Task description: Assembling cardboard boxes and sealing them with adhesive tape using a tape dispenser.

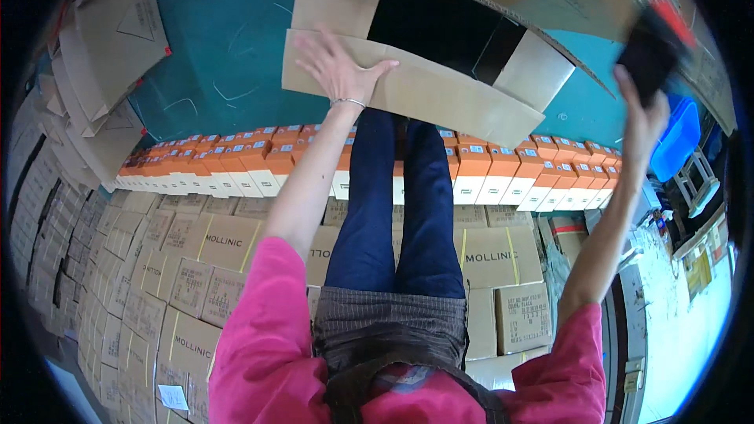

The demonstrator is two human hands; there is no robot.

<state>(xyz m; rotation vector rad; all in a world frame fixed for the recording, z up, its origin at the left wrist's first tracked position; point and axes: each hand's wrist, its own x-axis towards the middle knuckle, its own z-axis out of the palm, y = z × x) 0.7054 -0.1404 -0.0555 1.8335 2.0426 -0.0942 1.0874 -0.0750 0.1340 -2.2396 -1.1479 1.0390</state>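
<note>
A cardboard box (455,102) lies in front of me on the green surface. Its two short end flaps are folded inward, and between them a dark opening (428,22) shows; I cannot tell what is inside. Fingers spread, my left hand (339,71) rests on the near long flap at its left part. On the far right, away from the box, my right hand (646,114) is raised and closed around a black and red handheld tool (652,51), shaped somewhat like a tape dispenser and blurred by motion.
Rows of orange and white shoeboxes (491,169) line the near edge of the green surface (212,47). Flattened or open cartons (122,39) lean at the left. Stacked brown cartons (228,239) fill the floor below. A blue bin (677,137) stands at the right.
</note>
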